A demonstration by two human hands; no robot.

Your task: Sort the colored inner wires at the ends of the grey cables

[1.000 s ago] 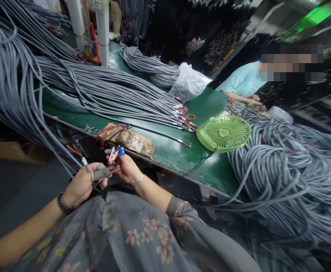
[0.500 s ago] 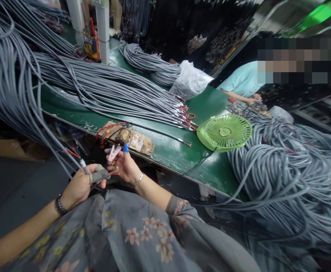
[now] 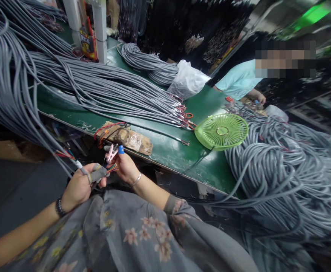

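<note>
My left hand (image 3: 81,183), with grey covers on its fingers, pinches a grey cable (image 3: 78,164). Coloured wire ends (image 3: 113,168) stick out between its thumb and fingers, pointing to the right. Right beside them, my right hand (image 3: 128,169) has a blue cover on one fingertip. Its fingers are closed on a small pink clip (image 3: 112,153), held upright close to the wire ends. Whether the clip touches the wires I cannot tell. More coloured wires (image 3: 64,154) spread out at the left of the held cable.
A taped wooden block (image 3: 134,140) lies at the edge of the green table (image 3: 165,155). Grey cables (image 3: 111,87) run across it. Also there are a green fan (image 3: 221,131), a plastic bag (image 3: 188,81) and a heap of coiled cable (image 3: 281,170). A co-worker (image 3: 236,79) sits beyond.
The pink clip has turned a little and shows more sharply, still in my right hand. My left hand keeps its hold. The view has shifted slightly, and the co-worker's arm has moved.
</note>
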